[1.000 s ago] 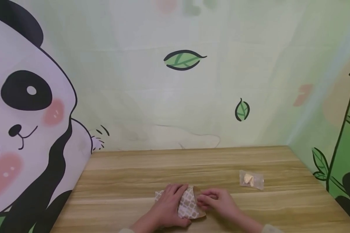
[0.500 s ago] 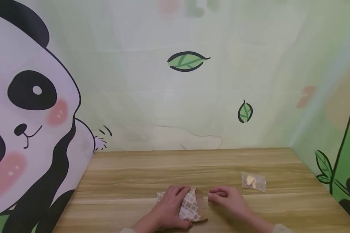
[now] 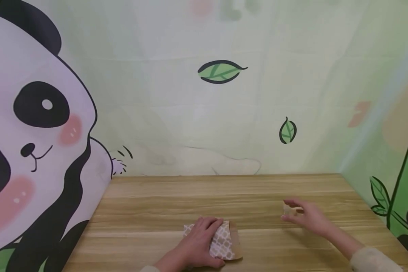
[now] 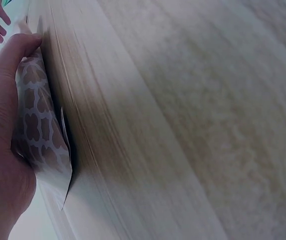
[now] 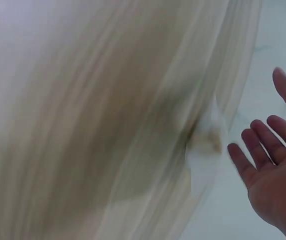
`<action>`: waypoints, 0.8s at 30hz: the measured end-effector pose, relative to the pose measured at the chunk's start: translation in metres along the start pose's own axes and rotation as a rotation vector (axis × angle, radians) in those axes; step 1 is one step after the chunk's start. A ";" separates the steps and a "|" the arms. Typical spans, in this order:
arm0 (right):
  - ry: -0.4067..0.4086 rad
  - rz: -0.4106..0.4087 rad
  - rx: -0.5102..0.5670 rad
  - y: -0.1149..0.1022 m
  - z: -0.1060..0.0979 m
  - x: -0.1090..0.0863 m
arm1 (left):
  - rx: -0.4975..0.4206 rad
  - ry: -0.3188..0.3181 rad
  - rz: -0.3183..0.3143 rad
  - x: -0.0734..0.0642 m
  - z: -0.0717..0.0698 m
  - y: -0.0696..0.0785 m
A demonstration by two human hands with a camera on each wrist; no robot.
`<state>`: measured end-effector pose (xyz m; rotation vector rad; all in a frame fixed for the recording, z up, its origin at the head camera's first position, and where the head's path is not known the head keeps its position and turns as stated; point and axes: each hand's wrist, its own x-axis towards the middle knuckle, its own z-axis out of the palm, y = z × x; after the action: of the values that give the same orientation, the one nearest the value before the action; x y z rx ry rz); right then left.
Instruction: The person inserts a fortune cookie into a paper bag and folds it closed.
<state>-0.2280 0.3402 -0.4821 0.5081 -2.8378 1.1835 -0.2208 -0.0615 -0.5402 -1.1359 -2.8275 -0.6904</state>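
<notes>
A small paper bag (image 3: 221,241) with a tan and white lattice pattern lies on the table, its brown mouth facing right. My left hand (image 3: 198,241) lies across it and grips it. In the left wrist view the thumb of that hand runs along the side of the bag (image 4: 40,120). Farther right, my right hand (image 3: 311,220) reaches to a small clear packet (image 3: 287,210), with thumb and fingers spread apart. The right wrist view shows the packet (image 5: 205,145), blurred, with something pale inside, just beyond the straight fingers. Most of the packet is hidden in the head view.
The wooden table (image 3: 149,196) ends at a pale green printed backdrop (image 3: 163,94) behind it. A large panda picture (image 3: 47,124) covers the left side, and green bamboo is printed on the right.
My right hand has left the mouth of the paper bag and moved right and away to the clear packet, its fingers spreading. My left hand stays on the bag.
</notes>
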 end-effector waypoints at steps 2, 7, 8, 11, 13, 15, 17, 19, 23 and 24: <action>0.012 -0.019 -0.070 0.006 -0.009 0.001 | 0.004 0.001 -0.002 -0.001 -0.001 0.000; -0.009 -0.028 -0.199 0.019 -0.028 0.007 | 0.008 0.004 0.000 -0.003 -0.001 0.000; -0.019 -0.023 -0.215 0.021 -0.031 0.008 | 0.010 0.006 0.001 -0.003 -0.001 0.000; -0.052 -0.016 -0.250 0.026 -0.039 0.012 | 0.019 0.008 -0.001 -0.003 0.000 -0.001; -0.078 0.003 -0.262 0.029 -0.042 0.014 | 0.021 0.003 -0.005 -0.003 0.001 -0.002; -0.103 0.019 -0.269 0.032 -0.045 0.016 | 0.020 -0.004 -0.010 -0.002 0.001 -0.002; -0.127 0.043 -0.269 0.036 -0.046 0.017 | 0.013 -0.016 -0.016 -0.001 0.001 -0.002; -0.149 0.058 -0.270 0.038 -0.046 0.018 | 0.011 -0.024 -0.017 0.000 0.000 -0.002; -0.178 0.064 -0.288 0.043 -0.044 0.022 | 0.010 -0.030 -0.014 -0.001 -0.001 -0.002; -0.183 0.065 -0.291 0.044 -0.044 0.023 | 0.012 -0.030 -0.013 -0.001 -0.001 -0.002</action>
<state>-0.2676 0.3927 -0.4779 0.5353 -3.1287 0.7438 -0.2214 -0.0638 -0.5400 -1.1361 -2.8624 -0.6617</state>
